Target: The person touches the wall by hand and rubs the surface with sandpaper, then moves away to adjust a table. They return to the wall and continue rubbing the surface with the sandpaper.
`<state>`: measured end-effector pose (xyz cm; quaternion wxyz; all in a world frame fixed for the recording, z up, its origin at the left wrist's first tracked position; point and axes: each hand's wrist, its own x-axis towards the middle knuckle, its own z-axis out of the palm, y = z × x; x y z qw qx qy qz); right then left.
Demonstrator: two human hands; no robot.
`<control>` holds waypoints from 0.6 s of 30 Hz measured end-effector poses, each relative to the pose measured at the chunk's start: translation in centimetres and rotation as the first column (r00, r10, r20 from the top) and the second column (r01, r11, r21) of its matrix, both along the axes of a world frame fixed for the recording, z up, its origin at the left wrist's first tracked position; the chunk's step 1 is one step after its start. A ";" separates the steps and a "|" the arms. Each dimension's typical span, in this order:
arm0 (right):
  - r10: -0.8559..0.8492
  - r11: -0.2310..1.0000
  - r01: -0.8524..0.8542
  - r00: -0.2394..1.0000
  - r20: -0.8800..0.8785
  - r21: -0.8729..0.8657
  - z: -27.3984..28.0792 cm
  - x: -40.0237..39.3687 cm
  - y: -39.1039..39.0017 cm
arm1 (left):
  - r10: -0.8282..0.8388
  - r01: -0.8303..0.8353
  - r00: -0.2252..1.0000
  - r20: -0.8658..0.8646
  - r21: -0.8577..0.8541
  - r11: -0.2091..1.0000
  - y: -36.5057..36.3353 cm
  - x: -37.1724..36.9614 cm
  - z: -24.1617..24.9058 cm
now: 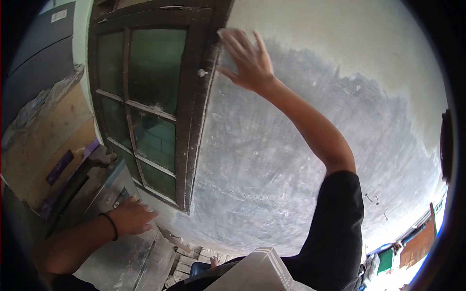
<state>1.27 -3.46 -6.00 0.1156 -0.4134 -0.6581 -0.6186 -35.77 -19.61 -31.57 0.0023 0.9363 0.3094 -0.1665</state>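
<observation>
My right hand [246, 60] is raised high with its fingers spread, at the upper part of the wall beside the dark wooden window frame [196, 104]. It is slightly blurred and holds nothing visible. Under it, the wall [272, 145] shows a large grey, smeared patch with a ragged upper border against paler paint. At the lower left, my left hand [131, 217], with a black band at its wrist, rests over a grey metal surface [121, 254], fingers stretched out. A small round knob [203, 73] sits on the frame, left of my right hand.
A pale, ribbed-edged object [255, 271] is close below me. Cardboard [46, 140] and a dark cabinet [39, 43] stand at the left. Bricks [187, 262] lie on the floor. Nails [376, 200] stick out of the wall at right.
</observation>
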 end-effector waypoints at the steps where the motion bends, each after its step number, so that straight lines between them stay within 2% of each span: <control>1: -0.014 1.000 0.014 1.000 -0.021 0.003 0.7 -1.3 0.6 | -0.001 0.000 1.000 0.018 0.008 1.000 0.2 -0.1 -0.1; 6: -0.033 0.999 0.032 0.999 -0.018 -0.013 -1.1 -0.2 -0.3 | 0.052 -0.052 0.999 0.010 0.006 0.999 0.9 -0.8 0.3; 8: -0.090 0.994 0.088 0.996 -0.027 -0.067 -2.2 0.6 -1.1 | 0.064 -0.064 0.998 0.007 0.011 0.998 0.7 -0.7 0.5; 11: -0.018 0.999 0.019 1.000 -0.010 0.028 -0.2 -0.3 1.0 | 0.085 -0.085 0.996 -0.033 -0.006 0.996 0.7 -0.3 1.2; 14: 0.018 0.999 -0.017 0.999 -0.034 0.034 0.8 -1.2 1.8 | 0.077 -0.077 0.997 -0.009 -0.029 0.997 0.9 -0.3 0.8; 18: -0.040 0.999 0.039 0.999 -0.035 -0.028 -2.1 0.9 -0.4 | 0.065 -0.065 0.997 -0.032 -0.019 0.998 0.9 -0.5 0.9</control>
